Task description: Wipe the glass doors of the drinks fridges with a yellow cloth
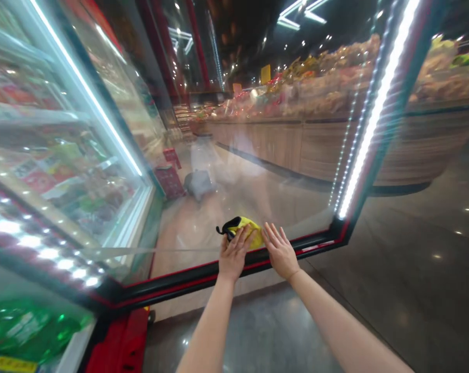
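Note:
A yellow and black cloth (254, 239) is bunched against the glass pane (296, 197) of an open fridge door, just above the bottom rail. A dark loop sticks out at the cloth's left end. My left hand (234, 254) holds it to the glass, its fingers laid over the cloth. Beside it, my right hand (281, 254) reaches across the black and red door frame (172, 285), fingers stretched out towards the pane and close to the cloth's right edge. The palms of both hands are hidden.
A bright light strip (378, 114) runs up the door's right side. Lit fridge shelves (36, 116) with blurred goods stand at left, above green bottles (28, 326). Through the glass are a dark object (198, 184) on the floor and a long wood-sided produce stand (273, 142).

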The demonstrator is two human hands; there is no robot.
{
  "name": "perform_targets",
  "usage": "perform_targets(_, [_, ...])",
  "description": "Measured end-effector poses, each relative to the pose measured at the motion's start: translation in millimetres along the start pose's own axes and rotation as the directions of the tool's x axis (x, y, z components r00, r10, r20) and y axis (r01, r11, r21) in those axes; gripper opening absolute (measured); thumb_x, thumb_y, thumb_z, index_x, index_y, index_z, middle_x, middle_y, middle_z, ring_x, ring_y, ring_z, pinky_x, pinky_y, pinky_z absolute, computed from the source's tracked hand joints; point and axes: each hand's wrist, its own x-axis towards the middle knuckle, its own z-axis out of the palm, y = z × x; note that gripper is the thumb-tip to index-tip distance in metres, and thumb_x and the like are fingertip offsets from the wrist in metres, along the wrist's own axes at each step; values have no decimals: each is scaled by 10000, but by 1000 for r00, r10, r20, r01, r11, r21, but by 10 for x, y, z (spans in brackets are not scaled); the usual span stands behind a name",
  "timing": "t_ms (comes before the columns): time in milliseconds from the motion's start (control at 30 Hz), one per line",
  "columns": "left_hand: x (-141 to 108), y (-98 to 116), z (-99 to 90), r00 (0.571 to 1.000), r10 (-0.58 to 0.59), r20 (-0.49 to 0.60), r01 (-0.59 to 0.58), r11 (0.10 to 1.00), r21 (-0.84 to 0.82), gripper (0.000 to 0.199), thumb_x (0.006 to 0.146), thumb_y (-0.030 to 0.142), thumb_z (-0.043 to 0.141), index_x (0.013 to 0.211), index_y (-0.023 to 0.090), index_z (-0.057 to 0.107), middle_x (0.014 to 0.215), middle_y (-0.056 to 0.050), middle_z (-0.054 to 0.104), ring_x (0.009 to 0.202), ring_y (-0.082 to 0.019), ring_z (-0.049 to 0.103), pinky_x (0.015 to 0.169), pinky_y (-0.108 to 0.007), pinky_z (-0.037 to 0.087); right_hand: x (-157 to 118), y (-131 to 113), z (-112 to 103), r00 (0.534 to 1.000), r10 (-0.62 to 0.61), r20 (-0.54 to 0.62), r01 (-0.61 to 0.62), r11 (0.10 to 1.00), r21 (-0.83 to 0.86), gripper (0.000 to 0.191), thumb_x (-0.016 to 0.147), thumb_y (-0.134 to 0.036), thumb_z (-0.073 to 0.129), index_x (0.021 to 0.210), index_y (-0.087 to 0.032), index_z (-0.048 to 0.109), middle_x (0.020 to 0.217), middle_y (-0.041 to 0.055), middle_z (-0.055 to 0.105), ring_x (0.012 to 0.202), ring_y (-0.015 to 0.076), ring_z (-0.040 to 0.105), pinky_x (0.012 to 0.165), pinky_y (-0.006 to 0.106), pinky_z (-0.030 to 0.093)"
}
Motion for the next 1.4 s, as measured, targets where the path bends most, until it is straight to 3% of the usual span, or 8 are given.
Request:
perform_targets(100, [-204, -178, -20, 993, -110, -49, 111, 993, 26, 713, 952, 66, 483, 1584, 370, 354, 1612, -37, 422, 1579, -191, 196, 1294, -547, 130, 128, -104, -54, 976, -168, 137, 174, 984, -30, 787, 869, -16, 453, 1619, -206, 313, 1631, 98, 402, 1515, 276, 376, 1253, 545, 325])
perform_targets(267, [-68, 247, 171, 946, -303, -118, 301, 953, -31, 773, 921, 41, 500, 1594, 377, 321, 1676, -84, 276, 1586, -310, 150, 1229, -699, 152, 133, 207, -322, 965, -206, 160, 220, 973, -73, 773, 895, -17, 440, 1625, -224, 293, 1626, 94, 403, 1498, 266, 407, 1253, 523, 324])
perform_targets(400, [73, 405, 106, 989, -122, 87, 128, 989, -73, 727, 955, 62, 429, 1620, 308, 269, 1665, -87, 319, 1576, -279, 225, 1246, -637, 229, 9, 513, -510, 966, -207, 155, 220, 973, -71, 770, 907, -14, 441, 1623, -258, 298, 1617, 85, 414, 1468, 273, 453, 1239, 531, 348])
perform_targets(600, [67, -62, -300, 984, 155, 86, -144, 982, -125, 705, 1003, 66, 358, 1646, 176, 92, 1628, -75, 410, 1513, -123, 371, 1244, -312, 354, 121, 271, -360, 940, -317, 127, 323, 946, -22, 558, 999, -189, 512, 1552, -233, 448, 1565, 99, 494, 1448, 268, 481, 1268, 524, 301])
perform_targets(833, [190, -320, -525, 997, -77, 9, 76, 996, 53, 699, 1017, 109, 411, 1648, 271, 157, 1643, -50, 358, 1542, -196, 324, 1234, -407, 378, 571, -188, -163, 927, -371, 47, 371, 928, 22, 609, 971, -52, 469, 1543, -260, 455, 1577, 74, 481, 1478, 226, 437, 1288, 501, 257])
perform_targets(1100, [-366, -13, -84, 985, -87, 152, 69, 991, 118, 636, 955, 166, 554, 1571, 230, 412, 1637, -130, 386, 1514, -274, 380, 1111, -397, 485, 294, 23, -145, 849, -524, 64, 526, 850, -14, 486, 1006, -84, 481, 1442, -277, 574, 1481, 27, 605, 1367, 182, 570, 1315, 482, 151])
perform_targets(1267, [-160, 52, -1, 996, -37, 86, 28, 994, 102, 660, 983, 96, 436, 1606, 281, 323, 1624, -59, 423, 1526, -174, 360, 1230, -382, 336, 290, 193, -264, 828, -561, 6, 558, 822, -118, 394, 1027, -119, 494, 1376, -244, 627, 1415, 37, 662, 1360, 169, 571, 1314, 486, 55])
perform_targets(1400, [-132, -136, -128, 988, -143, 53, 137, 985, 106, 681, 993, 98, 420, 1613, 344, 284, 1625, -43, 423, 1523, -181, 370, 1267, -429, 263, 448, -136, -144, 869, -492, -46, 483, 865, -133, 371, 1013, -175, 529, 1368, -182, 638, 1466, 76, 619, 1439, 215, 489, 1309, 454, 137])
